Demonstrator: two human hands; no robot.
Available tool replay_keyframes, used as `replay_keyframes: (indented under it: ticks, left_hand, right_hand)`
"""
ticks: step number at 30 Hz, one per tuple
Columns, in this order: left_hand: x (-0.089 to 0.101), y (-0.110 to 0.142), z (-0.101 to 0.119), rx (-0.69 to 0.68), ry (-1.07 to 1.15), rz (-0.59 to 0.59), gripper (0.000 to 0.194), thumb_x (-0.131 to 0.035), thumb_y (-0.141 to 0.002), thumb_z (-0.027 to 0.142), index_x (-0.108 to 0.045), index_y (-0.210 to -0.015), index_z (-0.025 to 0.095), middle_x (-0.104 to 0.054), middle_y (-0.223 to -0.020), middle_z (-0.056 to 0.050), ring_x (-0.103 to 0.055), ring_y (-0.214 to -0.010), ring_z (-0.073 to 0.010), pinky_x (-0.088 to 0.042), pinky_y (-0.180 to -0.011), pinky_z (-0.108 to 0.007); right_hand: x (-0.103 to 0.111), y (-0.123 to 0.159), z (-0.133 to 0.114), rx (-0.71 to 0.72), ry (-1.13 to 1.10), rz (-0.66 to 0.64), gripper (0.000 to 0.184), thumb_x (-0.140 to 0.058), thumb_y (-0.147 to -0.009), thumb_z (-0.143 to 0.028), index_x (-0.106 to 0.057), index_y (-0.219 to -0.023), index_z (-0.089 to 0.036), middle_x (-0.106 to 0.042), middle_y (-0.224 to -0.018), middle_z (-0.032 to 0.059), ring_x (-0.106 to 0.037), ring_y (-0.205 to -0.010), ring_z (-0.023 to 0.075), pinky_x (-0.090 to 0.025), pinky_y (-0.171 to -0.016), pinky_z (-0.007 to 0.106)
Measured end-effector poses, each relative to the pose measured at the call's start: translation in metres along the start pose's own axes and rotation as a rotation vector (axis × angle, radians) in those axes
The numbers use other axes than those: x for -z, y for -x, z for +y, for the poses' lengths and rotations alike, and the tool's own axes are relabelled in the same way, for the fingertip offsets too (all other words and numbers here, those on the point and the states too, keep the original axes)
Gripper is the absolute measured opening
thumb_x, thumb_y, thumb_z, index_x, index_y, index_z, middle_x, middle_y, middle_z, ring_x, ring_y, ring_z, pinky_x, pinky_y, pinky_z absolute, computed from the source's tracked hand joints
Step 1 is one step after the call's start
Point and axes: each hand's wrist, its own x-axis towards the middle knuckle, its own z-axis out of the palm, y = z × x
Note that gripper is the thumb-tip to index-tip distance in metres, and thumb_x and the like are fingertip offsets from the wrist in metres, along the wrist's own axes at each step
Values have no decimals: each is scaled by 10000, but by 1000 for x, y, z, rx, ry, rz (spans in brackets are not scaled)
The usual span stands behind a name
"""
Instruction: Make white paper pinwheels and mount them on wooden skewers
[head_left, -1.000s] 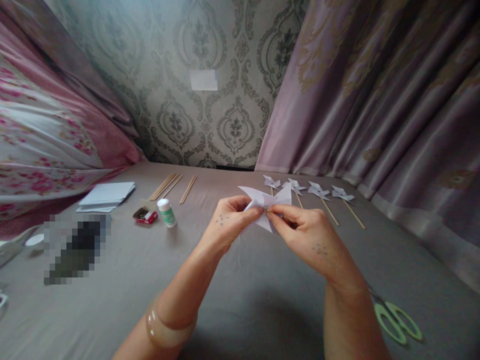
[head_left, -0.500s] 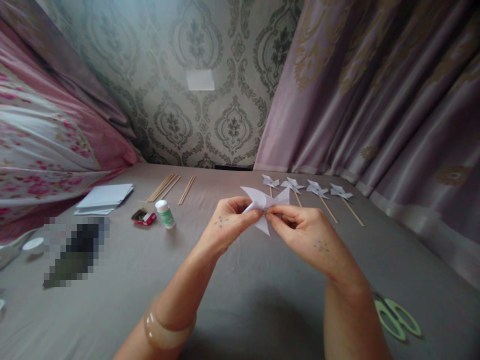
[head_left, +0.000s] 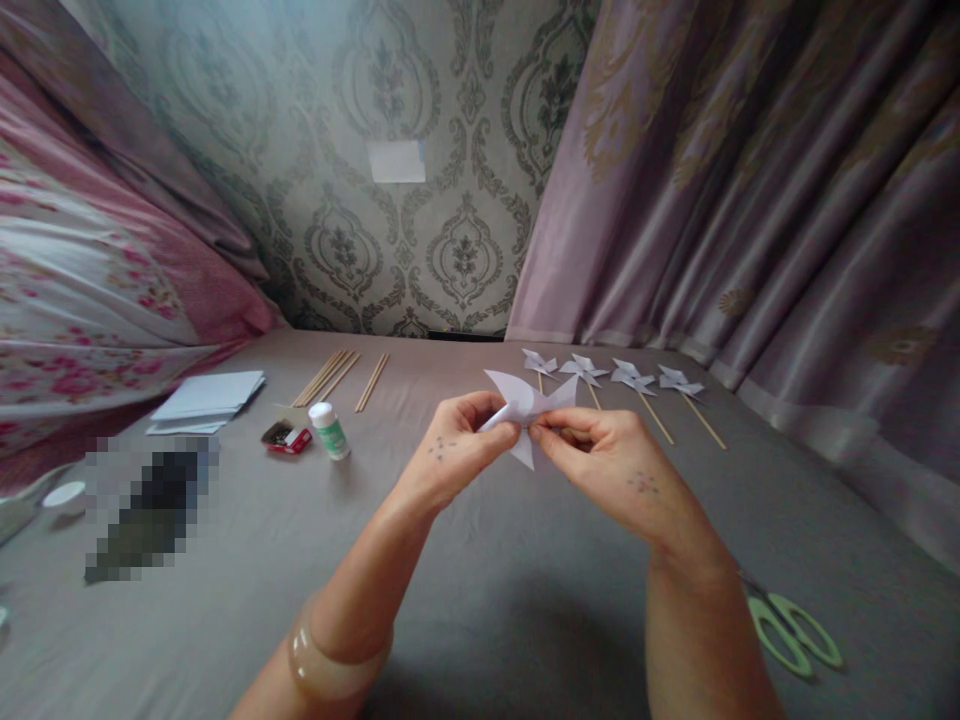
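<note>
A white paper pinwheel [head_left: 521,397] with pointed blades is held up above the grey cloth, with no stick to be seen on it. My left hand [head_left: 461,450] grips it from the left, thumb over the folded paper. At the pinwheel's middle, the thumb and forefinger of my right hand [head_left: 604,455] are pinched together. Whatever lies between those fingertips is too small to make out. Behind my right hand, several finished pinwheels [head_left: 632,377] on wooden sticks lie in a row.
Left of my hands are a white-capped glue bottle [head_left: 328,433], a small open red box [head_left: 286,437] of tiny dark pieces, wooden sticks [head_left: 326,377] and stacked white paper [head_left: 206,398]. Green-handled scissors [head_left: 795,632] lie by my right forearm. A blurred-out item [head_left: 154,510] lies far left.
The pinwheel has turned slightly between my hands. My left thumb has shifted a little left, away from the pinwheel's middle. The right hand keeps its pinch there.
</note>
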Motion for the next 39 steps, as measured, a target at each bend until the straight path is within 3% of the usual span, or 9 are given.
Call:
replay_keyframes:
  ticks: [7, 18, 26, 39]
  left_hand:
    - [-1, 1, 5, 0, -37, -15, 181, -665, -608, 240, -609, -748, 140, -575, -661, 16, -522, -648, -122, -395, -632, -238]
    - [0, 2, 3, -20, -55, -6, 253, -697, -635, 304, -648, -808, 125, -626, -730, -16, -533, -664, -127, -398, -622, -234]
    - [0, 2, 1, -36, -87, 18, 235, -692, -646, 306, -647, -788, 125, -603, -696, 1, -503, -620, -107, -378, -592, -223]
    - [3, 1, 0, -50, -67, 31, 217, -709, -631, 285, -664, -778, 133, -622, -703, -4, -532, -644, -117, -394, -604, -220]
  right_hand:
    - [1, 0, -5, -8, -111, -30, 263, -576, -820, -306, -761, -961, -182, -725, -754, 29, -626, -636, 152, -439, -505, 226]
    - [-1, 0, -9, -47, -183, -7, 237, -589, -799, -297, -766, -896, -174, -677, -640, 6, -512, -481, 94, -366, -428, 208]
    - [-6, -1, -6, -81, -189, 33, 227, -614, -780, -330, -737, -839, -148, -676, -645, 22, -563, -535, 116, -414, -486, 228]
    - [-11, -4, -1, -11, -118, 97, 193, -621, -761, -320, -732, -791, -165, -714, -721, 44, -610, -612, 151, -464, -581, 263]
